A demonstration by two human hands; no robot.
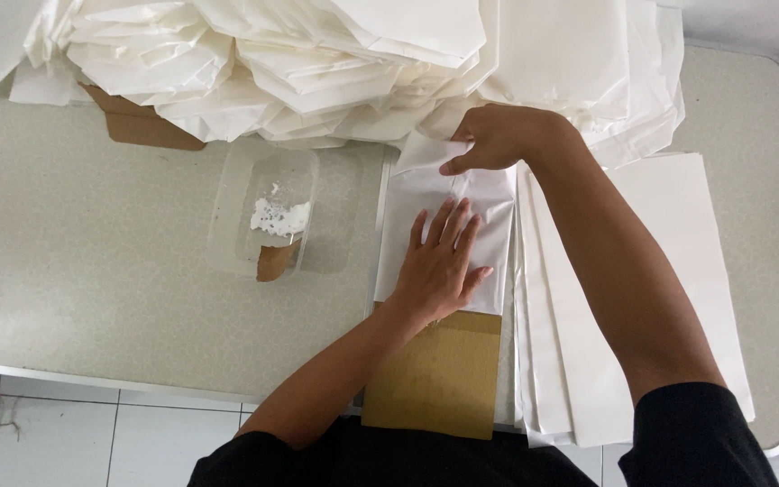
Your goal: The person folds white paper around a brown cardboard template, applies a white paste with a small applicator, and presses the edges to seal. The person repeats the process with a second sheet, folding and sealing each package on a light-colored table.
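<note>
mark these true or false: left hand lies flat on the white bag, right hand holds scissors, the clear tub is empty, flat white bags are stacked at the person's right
1. The left hand lies flat on the white paper bag: true.
2. The right hand holds scissors: false, it pinches the bag's folded top flap.
3. The clear plastic tub is empty: false, it holds some white paste.
4. A stack of flat white bags lies to the person's right: true.

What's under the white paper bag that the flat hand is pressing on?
A brown cardboard sheet sticks out below the white bag; the left hand and bag cover its upper part.
</note>
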